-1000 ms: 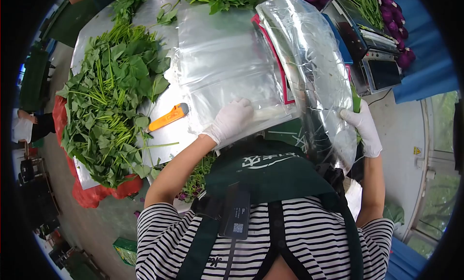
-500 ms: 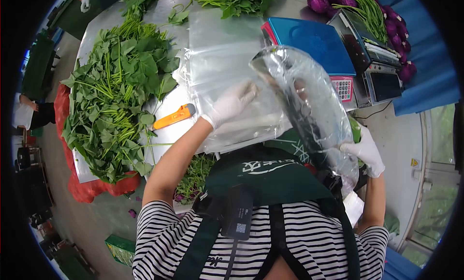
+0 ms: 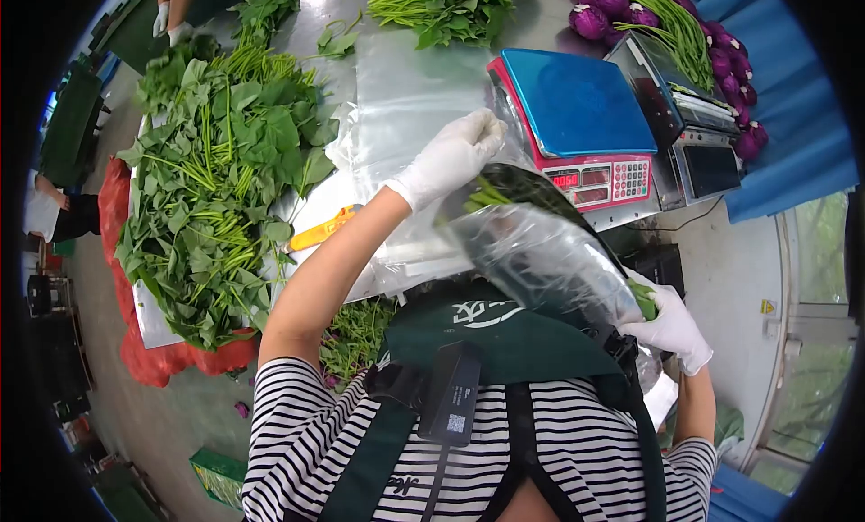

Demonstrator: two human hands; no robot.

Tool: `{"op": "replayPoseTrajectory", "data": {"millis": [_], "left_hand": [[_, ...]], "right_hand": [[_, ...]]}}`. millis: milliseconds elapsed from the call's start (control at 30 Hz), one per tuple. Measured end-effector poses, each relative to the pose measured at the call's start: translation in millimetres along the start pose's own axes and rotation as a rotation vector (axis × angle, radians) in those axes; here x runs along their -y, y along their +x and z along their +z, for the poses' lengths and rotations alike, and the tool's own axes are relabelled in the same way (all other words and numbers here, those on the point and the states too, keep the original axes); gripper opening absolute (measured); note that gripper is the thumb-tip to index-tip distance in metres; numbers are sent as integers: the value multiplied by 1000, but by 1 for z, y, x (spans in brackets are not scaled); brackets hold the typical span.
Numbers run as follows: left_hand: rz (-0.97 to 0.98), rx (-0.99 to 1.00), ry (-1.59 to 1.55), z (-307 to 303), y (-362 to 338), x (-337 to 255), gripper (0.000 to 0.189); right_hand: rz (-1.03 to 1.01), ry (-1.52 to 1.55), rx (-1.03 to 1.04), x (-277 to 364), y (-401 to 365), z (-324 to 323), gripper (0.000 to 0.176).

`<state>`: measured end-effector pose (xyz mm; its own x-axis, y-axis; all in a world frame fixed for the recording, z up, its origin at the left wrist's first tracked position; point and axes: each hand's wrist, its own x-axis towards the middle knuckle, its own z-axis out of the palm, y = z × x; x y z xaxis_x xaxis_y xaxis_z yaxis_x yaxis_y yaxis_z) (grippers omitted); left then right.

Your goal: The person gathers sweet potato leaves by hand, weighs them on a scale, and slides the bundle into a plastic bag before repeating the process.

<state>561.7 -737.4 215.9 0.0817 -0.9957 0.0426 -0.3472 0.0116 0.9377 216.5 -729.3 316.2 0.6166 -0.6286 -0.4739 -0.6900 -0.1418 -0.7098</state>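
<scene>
Right grip (image 3: 671,328) is closed on the lower end of the clear bag (image 3: 541,261) of greens. Left grip (image 3: 450,157) has risen to the bag's mouth; I cannot tell whether it grasps. The bag has dropped from over the scale (image 3: 577,103) to the surface's near edge.

My right hand (image 3: 674,328) is half buried under the plastic bag (image 3: 541,261) — fingertips out of sight. My left forearm (image 3: 347,251) covers most of the orange cutter (image 3: 323,231); the digits on the scale (image 3: 577,103) are too small to read.
</scene>
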Motion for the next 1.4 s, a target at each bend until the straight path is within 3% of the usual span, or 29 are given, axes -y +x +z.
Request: {"op": "replayPoseTrajectory", "data": {"millis": [67, 167, 200, 267, 333, 400, 467, 533, 633, 700, 767, 800, 833, 900, 933, 1000, 1067, 1133, 1200, 1233, 1267, 1333, 1400], "left_hand": [[67, 9, -60, 1, 6, 1, 20], [247, -154, -54, 0, 4, 2, 20], [317, -212, -32, -2, 2, 1, 20], [220, -187, 17, -2, -10, -14, 17], [95, -128, 308, 3, -17, -35, 13], [112, -166, 306, 17, -16, -37, 13], [480, -349, 490, 29, -14, -39, 20], [493, -155, 635, 47, -20, -52, 29], [624, -262, 615, 81, -27, -52, 27], [692, -472, 444, 81, -25, -49, 30], [585, -614, 248, 47, -40, -60, 35], [311, -476, 175, 26, -56, -49, 47], [490, -843, 289, 10, -64, -37, 58], [263, -1171, 39, -2, -71, -4, 63], [270, -1181, 44, 3, -62, 25, 63], [-138, -566, -1125, 9, -49, 76, 67], [-235, -447, -1314, 21, -57, 11, 71], [-327, -156, -1589, 40, -61, 0, 70], [-397, -8, -920, 67, -66, 11, 65], [-345, -109, -901, 101, -67, 19, 64], [-287, -208, -878, 122, -67, 26, 64], [-351, -8, -967, 101, -75, 13, 69], [-226, -13, -1000, 77, -79, 13, 65]], "right_hand": [[-42, -93, 2, 14, 6, 5, 76], [196, -45, -19, 10, 18, 9, 69], [190, -50, -18, 3, 24, 11, 69], [107, -26, -149, -8, 33, 16, 66], [73, -88, -141, -2, 40, 17, 62], [73, 84, -159, 15, 46, 24, 60], [5, 81, -157, 12, 63, 31, 59], [-95, -127, -201, 12, 87, 36, 56], [-138, -205, -209, 16, 122, 39, 48], [-193, -157, -236, 16, 133, 35, 46], [-212, 65, -261, 28, 133, 32, 40], [-229, 58, -261, 30, 133, 28, 40], [-199, 109, -244, 30, 133, 23, 40], [-183, 221, -219, 27, 135, 18, 41], [-196, 219, -216, 30, 136, 18, 41], [-134, 261, -121, 41, 139, 22, 46], [-285, 131, -136, 49, 147, 37, 49], [-293, 75, -132, 53, 161, 36, 55], [-216, -83, -185, 75, 174, 33, 60], [-379, -285, -314, 79, 183, 30, 62], [-308, -376, -349, 88, 186, 32, 62], [-425, -296, -307, 73, 191, 30, 63], [-458, -259, -236, 65, 197, 29, 62]]}}
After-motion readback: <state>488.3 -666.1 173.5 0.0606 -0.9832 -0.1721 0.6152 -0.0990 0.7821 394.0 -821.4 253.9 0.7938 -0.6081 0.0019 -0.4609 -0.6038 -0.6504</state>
